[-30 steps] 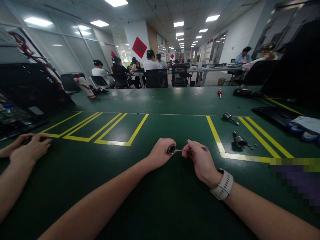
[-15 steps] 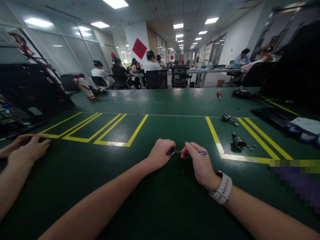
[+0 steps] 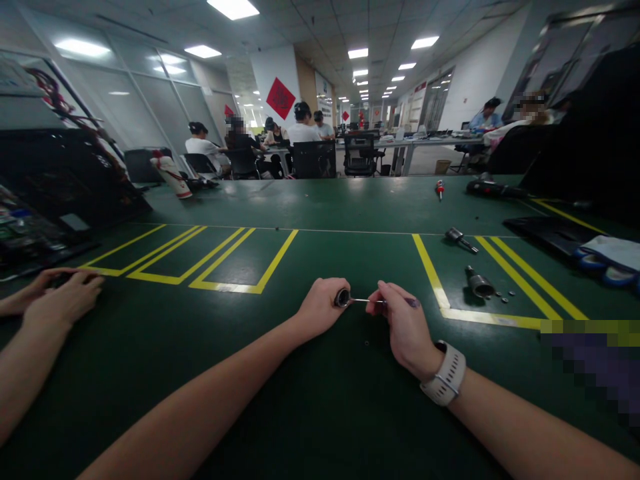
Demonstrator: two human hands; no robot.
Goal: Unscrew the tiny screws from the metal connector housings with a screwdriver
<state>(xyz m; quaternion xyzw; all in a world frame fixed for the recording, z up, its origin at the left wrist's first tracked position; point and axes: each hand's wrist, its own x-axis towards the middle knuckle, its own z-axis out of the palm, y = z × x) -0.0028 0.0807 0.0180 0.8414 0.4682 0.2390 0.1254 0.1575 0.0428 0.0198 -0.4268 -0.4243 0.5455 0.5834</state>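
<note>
My left hand is wrapped round a dark, hollow cylindrical metal part, its open round end facing right. Between the fingers of my right hand is a slim screwdriver with a purplish handle. Its thin shaft points left and meets the edge of the metal part; whether the tip is inside or only touching, I cannot tell. A tiny ring lies on the green table just below my hands.
Right of my hands lie a cup-shaped metal part with several small nuts and a second metal part. Farther back are a red screwdriver and a black tool. Another person's hands rest at the left.
My right hand has shifted slightly right with the screwdriver, and more of its shaft shows. The metal part's open end has turned a little more toward me.
</note>
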